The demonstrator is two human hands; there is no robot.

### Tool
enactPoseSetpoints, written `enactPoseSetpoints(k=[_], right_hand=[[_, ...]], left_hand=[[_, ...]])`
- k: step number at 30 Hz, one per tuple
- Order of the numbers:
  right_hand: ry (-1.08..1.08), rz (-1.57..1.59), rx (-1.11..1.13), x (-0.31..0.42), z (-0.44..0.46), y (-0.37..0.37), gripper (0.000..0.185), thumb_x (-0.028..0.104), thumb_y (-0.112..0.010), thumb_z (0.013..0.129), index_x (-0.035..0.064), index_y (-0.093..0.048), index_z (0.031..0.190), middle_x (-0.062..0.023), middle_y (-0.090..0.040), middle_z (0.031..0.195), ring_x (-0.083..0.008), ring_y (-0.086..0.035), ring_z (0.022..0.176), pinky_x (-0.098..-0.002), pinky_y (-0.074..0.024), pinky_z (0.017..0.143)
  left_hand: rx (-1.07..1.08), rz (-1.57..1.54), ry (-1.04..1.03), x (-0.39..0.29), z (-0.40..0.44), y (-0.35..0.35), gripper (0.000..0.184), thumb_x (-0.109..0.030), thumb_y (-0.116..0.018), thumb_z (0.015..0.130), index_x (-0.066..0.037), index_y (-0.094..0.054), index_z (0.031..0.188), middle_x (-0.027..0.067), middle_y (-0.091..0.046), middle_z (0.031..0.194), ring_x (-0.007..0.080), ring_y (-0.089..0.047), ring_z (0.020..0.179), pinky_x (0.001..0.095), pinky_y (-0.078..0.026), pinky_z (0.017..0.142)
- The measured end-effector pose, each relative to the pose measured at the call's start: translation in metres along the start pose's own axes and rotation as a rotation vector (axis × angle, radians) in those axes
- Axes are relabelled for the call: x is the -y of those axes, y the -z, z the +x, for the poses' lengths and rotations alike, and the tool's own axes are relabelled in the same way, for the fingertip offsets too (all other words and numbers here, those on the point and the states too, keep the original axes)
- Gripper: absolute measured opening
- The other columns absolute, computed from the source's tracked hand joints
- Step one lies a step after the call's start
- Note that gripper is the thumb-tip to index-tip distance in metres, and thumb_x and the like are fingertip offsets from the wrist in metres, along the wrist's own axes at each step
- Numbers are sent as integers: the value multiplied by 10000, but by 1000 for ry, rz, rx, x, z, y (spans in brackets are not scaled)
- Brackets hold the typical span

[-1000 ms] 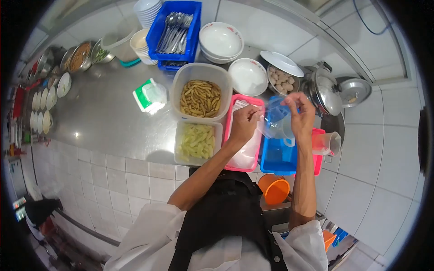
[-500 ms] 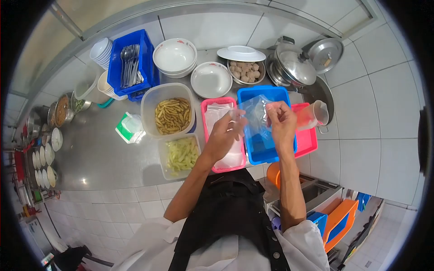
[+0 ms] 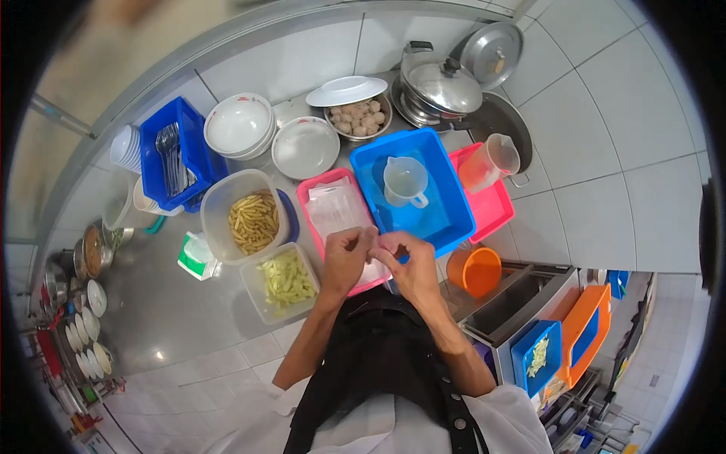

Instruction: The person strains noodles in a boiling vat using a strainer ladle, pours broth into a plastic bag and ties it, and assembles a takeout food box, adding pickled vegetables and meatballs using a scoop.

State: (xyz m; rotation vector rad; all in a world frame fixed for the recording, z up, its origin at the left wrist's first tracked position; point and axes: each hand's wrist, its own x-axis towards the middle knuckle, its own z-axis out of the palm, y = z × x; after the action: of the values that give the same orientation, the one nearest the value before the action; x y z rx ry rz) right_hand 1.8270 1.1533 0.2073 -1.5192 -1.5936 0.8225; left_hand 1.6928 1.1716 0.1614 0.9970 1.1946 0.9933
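My left hand (image 3: 348,261) and my right hand (image 3: 408,265) meet fingertip to fingertip above the near end of a pink tray (image 3: 314,219). Both are closed in a pinch on a clear plastic bag, which hardly shows between and below the fingers. Flat clear and white plastic bags (image 3: 336,208) lie in that tray. Just right of it stands a blue tub (image 3: 446,204) holding a translucent measuring jug (image 3: 405,181) with pale liquid inside.
Left are tubs of brownish finger-shaped pieces (image 3: 255,222) and cut pale-green vegetable (image 3: 287,281). Meatballs (image 3: 359,117), white bowls (image 3: 238,125) and a lidded pot (image 3: 442,87) line the back. A second jug (image 3: 491,163) stands on another pink tray (image 3: 488,216).
My right hand has come back from over the blue tub with the plastic bag to meet my left hand. The jug in the tub now shows plainly. The camera view has turned.
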Motion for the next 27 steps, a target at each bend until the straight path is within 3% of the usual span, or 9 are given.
enactPoseSetpoints(k=[1,2,4,9,12,16,20,25,27], right_hand=[[-190,193,80,-5,-2,-3,125,65,-704,787,-2,-654,880,-51,-618,708,-121,-540,656,-283,-441,628],[-193,196,79,-10,-3,-3,125,65,-704,787,-2,-654,880,-51,-618,708,-121,-540,656,-283,-441,628],[-176,114,66,-19,-7,2,66,43,-681,811,-15,-666,837,-72,-636,689,-84,-546,614,-245,-433,580],[-315,474,24,-28,-8,4,79,62,-649,850,12,-698,887,-7,-653,784,-77,-538,691,-235,-415,611],[-315,266,215,-19,-7,11,87,65,-649,850,3,-699,885,-25,-662,782,-72,-551,708,-237,-420,629],[-297,384,218,-32,-5,2,70,63,-677,821,19,-705,867,-40,-659,746,-82,-533,665,-247,-418,613],[-187,157,185,-24,-1,2,56,48,-692,788,13,-700,832,-62,-663,729,-101,-527,628,-256,-422,610],[-123,133,177,-29,0,-7,56,23,-676,788,1,-694,835,-62,-669,738,-107,-532,628,-267,-428,607],[-164,300,24,-34,1,-11,74,40,-639,832,-11,-692,835,-65,-677,758,-89,-492,592,-241,-401,567]], left_hand=[[-1,-75,-83,-2,1,-9,323,-239,-623,906,-23,-595,668,-36,-480,545,29,-402,512,211,-281,460],[-7,-150,-164,-2,1,-13,303,-229,-623,907,-27,-586,685,-29,-488,551,30,-414,507,208,-278,454],[77,-124,-105,2,2,-2,264,-213,-620,909,-16,-604,735,-27,-492,559,34,-421,513,210,-292,462],[183,-153,-16,2,-3,-1,255,-202,-594,923,6,-636,781,-27,-488,555,49,-428,508,221,-323,472],[151,10,7,4,-5,2,267,-213,-587,924,17,-649,803,-9,-529,594,55,-438,514,239,-336,474],[95,247,-182,-7,-10,5,324,-228,-559,936,28,-640,755,17,-526,558,66,-467,515,242,-364,488],[-80,277,-284,-3,-10,5,274,-185,-593,900,27,-630,731,12,-516,530,57,-459,508,242,-352,477],[4,232,-101,-7,-13,13,222,-142,-631,860,17,-621,705,-1,-502,520,37,-448,519,228,-332,475],[18,252,-75,-9,-17,13,211,-130,-640,850,11,-618,695,-6,-498,518,32,-445,523,224,-326,476]])
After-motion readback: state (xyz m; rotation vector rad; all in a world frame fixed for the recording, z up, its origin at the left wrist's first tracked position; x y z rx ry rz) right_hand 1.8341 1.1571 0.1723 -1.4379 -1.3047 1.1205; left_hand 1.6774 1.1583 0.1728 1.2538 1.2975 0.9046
